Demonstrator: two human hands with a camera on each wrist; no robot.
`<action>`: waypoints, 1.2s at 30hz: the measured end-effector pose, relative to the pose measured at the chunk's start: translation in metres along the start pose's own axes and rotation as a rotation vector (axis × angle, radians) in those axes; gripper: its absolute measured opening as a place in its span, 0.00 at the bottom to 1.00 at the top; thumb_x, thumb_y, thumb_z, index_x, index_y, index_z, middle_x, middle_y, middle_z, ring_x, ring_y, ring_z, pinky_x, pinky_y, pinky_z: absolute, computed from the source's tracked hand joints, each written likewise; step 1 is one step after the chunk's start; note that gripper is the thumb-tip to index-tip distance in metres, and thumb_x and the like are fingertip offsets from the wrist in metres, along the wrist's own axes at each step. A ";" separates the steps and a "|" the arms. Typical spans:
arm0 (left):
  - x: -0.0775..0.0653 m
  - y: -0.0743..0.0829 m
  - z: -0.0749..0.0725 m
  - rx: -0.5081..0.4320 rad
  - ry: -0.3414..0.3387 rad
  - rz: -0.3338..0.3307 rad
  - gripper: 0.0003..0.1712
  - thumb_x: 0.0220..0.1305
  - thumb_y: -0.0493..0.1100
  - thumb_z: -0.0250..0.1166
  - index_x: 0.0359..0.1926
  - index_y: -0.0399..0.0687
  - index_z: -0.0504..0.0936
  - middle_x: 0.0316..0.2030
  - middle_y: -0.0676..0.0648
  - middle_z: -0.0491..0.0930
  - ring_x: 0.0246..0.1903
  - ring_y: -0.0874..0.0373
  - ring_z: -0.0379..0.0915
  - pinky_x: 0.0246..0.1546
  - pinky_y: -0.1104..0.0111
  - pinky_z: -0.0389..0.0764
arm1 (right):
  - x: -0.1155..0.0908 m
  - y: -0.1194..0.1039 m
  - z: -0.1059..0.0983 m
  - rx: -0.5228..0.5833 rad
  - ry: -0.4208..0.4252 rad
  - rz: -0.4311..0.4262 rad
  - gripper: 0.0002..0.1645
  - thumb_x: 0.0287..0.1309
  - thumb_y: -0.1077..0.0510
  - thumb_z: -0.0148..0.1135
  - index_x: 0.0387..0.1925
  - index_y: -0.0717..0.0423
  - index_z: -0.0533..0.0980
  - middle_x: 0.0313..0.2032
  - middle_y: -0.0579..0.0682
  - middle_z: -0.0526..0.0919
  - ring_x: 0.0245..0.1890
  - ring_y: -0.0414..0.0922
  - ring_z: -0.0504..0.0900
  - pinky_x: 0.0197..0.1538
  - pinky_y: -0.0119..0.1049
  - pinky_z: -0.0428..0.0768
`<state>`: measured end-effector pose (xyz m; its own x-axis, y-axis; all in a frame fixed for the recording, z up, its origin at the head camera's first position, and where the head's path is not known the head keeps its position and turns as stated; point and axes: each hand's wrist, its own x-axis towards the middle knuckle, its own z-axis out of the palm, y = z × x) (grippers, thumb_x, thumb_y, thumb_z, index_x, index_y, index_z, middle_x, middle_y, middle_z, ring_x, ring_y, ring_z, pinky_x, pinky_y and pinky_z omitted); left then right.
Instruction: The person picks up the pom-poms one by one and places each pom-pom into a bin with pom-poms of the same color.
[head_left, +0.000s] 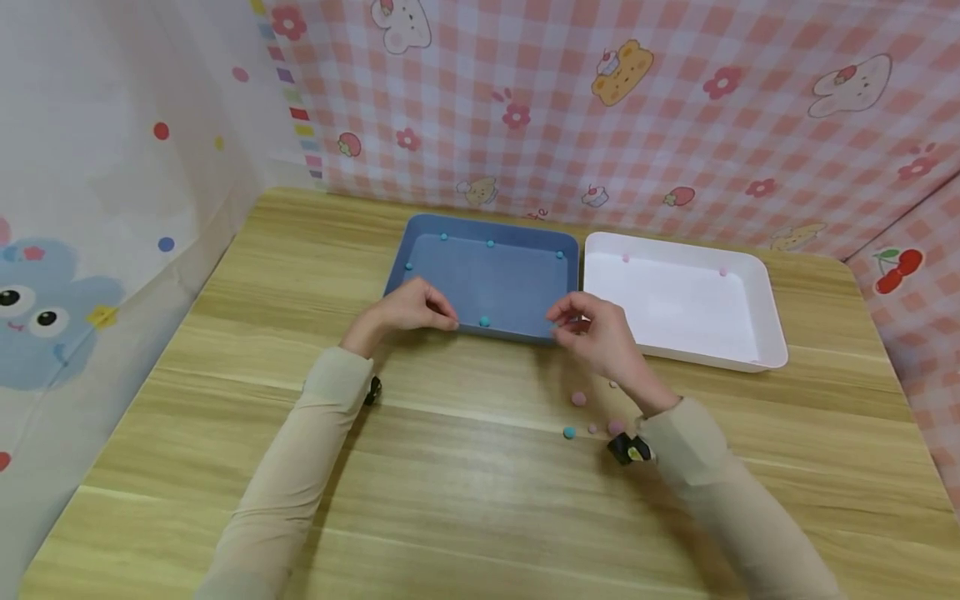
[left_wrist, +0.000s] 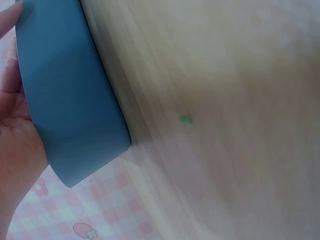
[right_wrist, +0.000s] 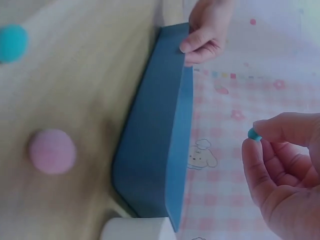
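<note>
At the near rim of the blue tray (head_left: pixel 495 287), toward its left end, my left hand (head_left: pixel 411 307) grips the edge, thumb outside and fingers curled over the inner side. My right hand (head_left: pixel 603 337) is above the tray's near right corner. Between its thumb and forefinger it pinches a small turquoise pom-pom (right_wrist: pixel 254 134). Several turquoise pom-poms lie in the blue tray, one of them a pom-pom (head_left: pixel 484 322) by the near wall. Below my right hand, a pink pom-pom (head_left: pixel 579 399) and a turquoise pom-pom (head_left: pixel 570 432) rest on the table.
A white tray (head_left: pixel 675 300) stands right beside the blue one, with pink pom-poms (head_left: pixel 723 272) along its far side. More pink pom-poms (head_left: pixel 616 427) lie near my right wrist. Behind the wooden table (head_left: pixel 450 500) hangs a pink checked cloth (head_left: pixel 540 108).
</note>
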<state>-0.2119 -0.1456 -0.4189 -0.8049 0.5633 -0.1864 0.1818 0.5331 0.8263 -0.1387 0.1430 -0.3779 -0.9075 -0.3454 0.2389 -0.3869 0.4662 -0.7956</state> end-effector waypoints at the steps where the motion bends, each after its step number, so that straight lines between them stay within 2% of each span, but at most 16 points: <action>1: 0.000 0.000 0.000 0.002 0.000 0.003 0.06 0.54 0.36 0.68 0.33 0.36 0.87 0.30 0.46 0.85 0.31 0.61 0.77 0.35 0.71 0.75 | 0.003 -0.001 -0.001 -0.006 0.007 -0.004 0.09 0.50 0.76 0.60 0.34 0.67 0.77 0.35 0.61 0.81 0.34 0.50 0.80 0.38 0.31 0.79; 4: 0.000 0.000 0.000 0.004 0.002 0.006 0.06 0.54 0.36 0.69 0.32 0.36 0.87 0.30 0.46 0.85 0.31 0.62 0.77 0.35 0.71 0.75 | 0.011 -0.003 -0.002 -0.008 0.016 0.002 0.08 0.50 0.75 0.61 0.35 0.67 0.77 0.36 0.61 0.81 0.34 0.51 0.80 0.38 0.33 0.78; 9: -0.001 0.001 0.000 -0.007 0.003 0.010 0.07 0.54 0.36 0.69 0.33 0.35 0.87 0.30 0.45 0.85 0.30 0.63 0.77 0.36 0.71 0.75 | 0.024 -0.005 -0.003 0.010 0.004 0.082 0.07 0.54 0.72 0.61 0.37 0.66 0.78 0.38 0.60 0.81 0.36 0.49 0.79 0.41 0.36 0.78; 15: 0.000 0.000 0.001 -0.017 0.001 0.001 0.07 0.54 0.36 0.68 0.33 0.35 0.87 0.30 0.46 0.85 0.30 0.63 0.77 0.36 0.71 0.76 | 0.039 -0.005 -0.002 0.035 0.022 0.117 0.07 0.54 0.71 0.60 0.37 0.66 0.77 0.39 0.60 0.81 0.38 0.50 0.79 0.44 0.40 0.78; 26: 0.002 -0.003 0.001 -0.018 0.002 -0.004 0.06 0.54 0.35 0.68 0.33 0.36 0.87 0.30 0.46 0.85 0.31 0.61 0.77 0.36 0.70 0.76 | 0.065 -0.001 0.000 0.091 0.103 0.217 0.08 0.54 0.69 0.63 0.37 0.66 0.78 0.38 0.61 0.82 0.38 0.47 0.79 0.40 0.29 0.76; 32: 0.001 -0.002 0.001 -0.014 0.000 -0.004 0.06 0.54 0.35 0.68 0.33 0.36 0.87 0.30 0.46 0.85 0.31 0.61 0.77 0.36 0.70 0.76 | 0.073 0.003 0.008 0.140 0.162 0.218 0.08 0.52 0.71 0.64 0.37 0.67 0.78 0.36 0.60 0.81 0.33 0.39 0.77 0.38 0.28 0.75; 36: 0.000 -0.001 0.000 -0.015 0.000 -0.011 0.06 0.55 0.35 0.68 0.33 0.36 0.87 0.30 0.46 0.85 0.32 0.60 0.77 0.37 0.69 0.76 | 0.080 0.006 0.015 0.172 0.185 0.237 0.09 0.52 0.71 0.63 0.38 0.67 0.78 0.36 0.58 0.80 0.34 0.40 0.75 0.39 0.29 0.74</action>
<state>-0.2116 -0.1457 -0.4196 -0.8071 0.5573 -0.1951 0.1649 0.5300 0.8318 -0.2116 0.1062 -0.3717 -0.9892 -0.0828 0.1205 -0.1427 0.3665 -0.9194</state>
